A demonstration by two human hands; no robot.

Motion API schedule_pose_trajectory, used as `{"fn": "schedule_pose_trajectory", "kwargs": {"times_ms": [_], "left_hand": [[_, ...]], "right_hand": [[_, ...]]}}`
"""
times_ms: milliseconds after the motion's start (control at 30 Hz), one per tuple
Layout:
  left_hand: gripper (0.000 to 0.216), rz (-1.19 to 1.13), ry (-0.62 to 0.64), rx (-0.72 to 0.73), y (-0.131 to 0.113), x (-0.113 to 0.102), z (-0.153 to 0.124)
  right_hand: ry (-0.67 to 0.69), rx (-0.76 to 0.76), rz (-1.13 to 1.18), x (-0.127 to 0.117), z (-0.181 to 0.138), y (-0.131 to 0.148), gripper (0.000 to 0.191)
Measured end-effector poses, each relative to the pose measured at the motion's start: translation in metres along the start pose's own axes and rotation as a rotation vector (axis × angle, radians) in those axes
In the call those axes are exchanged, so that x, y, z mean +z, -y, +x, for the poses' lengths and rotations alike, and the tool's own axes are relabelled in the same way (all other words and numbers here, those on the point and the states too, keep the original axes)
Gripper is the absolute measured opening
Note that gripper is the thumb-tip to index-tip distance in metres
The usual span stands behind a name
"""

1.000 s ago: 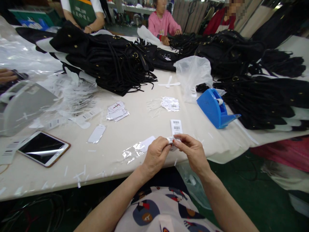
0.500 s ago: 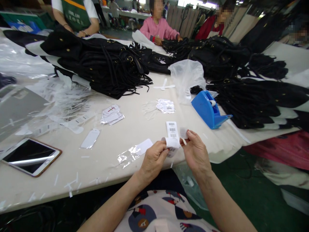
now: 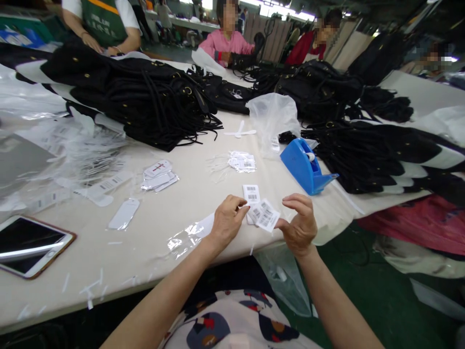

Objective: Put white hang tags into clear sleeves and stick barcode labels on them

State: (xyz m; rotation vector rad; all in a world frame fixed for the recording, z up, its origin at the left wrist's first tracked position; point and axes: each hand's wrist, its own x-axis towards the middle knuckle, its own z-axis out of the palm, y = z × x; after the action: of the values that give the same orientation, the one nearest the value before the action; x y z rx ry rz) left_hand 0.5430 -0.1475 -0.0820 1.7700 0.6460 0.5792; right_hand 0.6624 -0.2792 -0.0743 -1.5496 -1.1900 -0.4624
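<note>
At the table's near edge my left hand (image 3: 228, 220) has thumb and fingers closed at the edge of a strip of white barcode labels (image 3: 250, 194). A loose end of the strip, a larger barcode label (image 3: 268, 215), tilts up towards the right. My right hand (image 3: 301, 224) is open, thumb and fingers apart, its thumb tip at that label's right edge. Just beyond lies a bundle of white barcode tags (image 3: 242, 161) with thin strings. To the left are a stack of white tags (image 3: 160, 175) and a single blank tag (image 3: 124, 213).
A blue tape dispenser (image 3: 307, 167) stands right of a clear plastic bag (image 3: 274, 118). Piles of black fringed bags (image 3: 145, 97) line the back. A phone (image 3: 32, 245) lies at left near clear strips (image 3: 87, 150). Co-workers stand across the table.
My right hand has opened its pinch on a small label piece. The curled strip between my hands has flattened out, its barcodes now facing up. The view has shifted slightly right.
</note>
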Motion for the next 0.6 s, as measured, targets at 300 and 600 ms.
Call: {"fn": "schedule_pose_trajectory", "kwargs": {"times_ms": [300, 600], "left_hand": [[0.018, -0.483, 0.408, -0.301, -0.045, -0.040, -0.018], [0.011, -0.513, 0.321, -0.375, -0.034, -0.036, -0.026]], "right_hand": [[0.278, 0.088, 0.226, 0.020, -0.009, 0.008, 0.061], [0.369, 0.078, 0.277, 0.029, -0.018, 0.014, 0.067]]}}
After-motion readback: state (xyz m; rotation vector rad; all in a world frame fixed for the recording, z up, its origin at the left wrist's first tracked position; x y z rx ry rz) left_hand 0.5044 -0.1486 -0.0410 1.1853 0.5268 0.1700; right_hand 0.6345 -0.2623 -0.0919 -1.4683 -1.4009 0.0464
